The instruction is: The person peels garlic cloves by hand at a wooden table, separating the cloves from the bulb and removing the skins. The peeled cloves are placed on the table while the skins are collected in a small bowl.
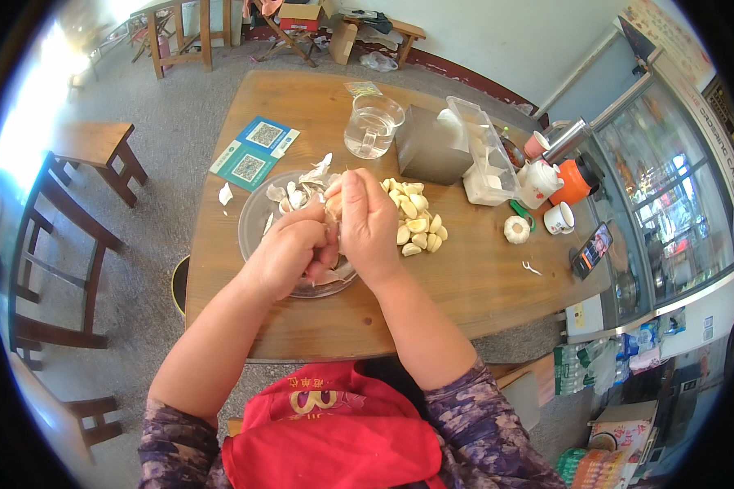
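Note:
My left hand [293, 247] and my right hand [370, 223] meet above a round clear plate [244, 235], both closed around a piece of garlic [334, 206], mostly hidden by the fingers. Papery garlic skins [300, 192] lie on the plate, and a scrap of skin [225, 194] rests on the table to its left. Just right of my right hand is a pile of peeled garlic cloves [417, 220] on the wooden table. A whole garlic bulb [517, 230] sits farther right, beside green-handled scissors [524, 211].
Behind the plate stand a glass pitcher [373, 128] of clear liquid and a dark tissue box [431, 150]. To the right are a clear plastic container [492, 183], a white teapot [538, 183], an orange jug [572, 181], an enamel mug [558, 218] and a propped phone [593, 249]. Printed code cards [254, 153] lie back left.

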Demonstrator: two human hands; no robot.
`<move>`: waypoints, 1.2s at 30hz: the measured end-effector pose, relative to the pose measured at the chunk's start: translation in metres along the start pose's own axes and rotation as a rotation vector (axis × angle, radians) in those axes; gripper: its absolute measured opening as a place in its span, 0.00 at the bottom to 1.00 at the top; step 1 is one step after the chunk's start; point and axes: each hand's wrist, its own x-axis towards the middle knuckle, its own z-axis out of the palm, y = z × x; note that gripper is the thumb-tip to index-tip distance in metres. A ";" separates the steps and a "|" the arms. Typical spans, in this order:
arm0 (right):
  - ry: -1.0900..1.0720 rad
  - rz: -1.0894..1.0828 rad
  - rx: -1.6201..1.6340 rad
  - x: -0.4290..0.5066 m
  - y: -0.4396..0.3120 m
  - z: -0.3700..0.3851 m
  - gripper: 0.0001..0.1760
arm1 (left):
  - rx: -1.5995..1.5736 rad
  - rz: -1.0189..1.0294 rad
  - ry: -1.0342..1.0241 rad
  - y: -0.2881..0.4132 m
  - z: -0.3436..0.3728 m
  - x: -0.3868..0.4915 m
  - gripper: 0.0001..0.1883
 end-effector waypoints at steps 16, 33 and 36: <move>-0.059 0.490 0.490 0.007 0.011 -0.013 0.22 | 0.973 0.642 0.444 0.001 -0.011 0.004 0.03; -0.243 0.363 0.344 -0.003 0.006 -0.008 0.15 | 0.875 0.786 0.330 -0.005 -0.012 0.008 0.18; -0.272 0.312 0.242 -0.014 -0.005 -0.023 0.17 | 0.697 0.639 0.260 -0.010 -0.017 0.009 0.15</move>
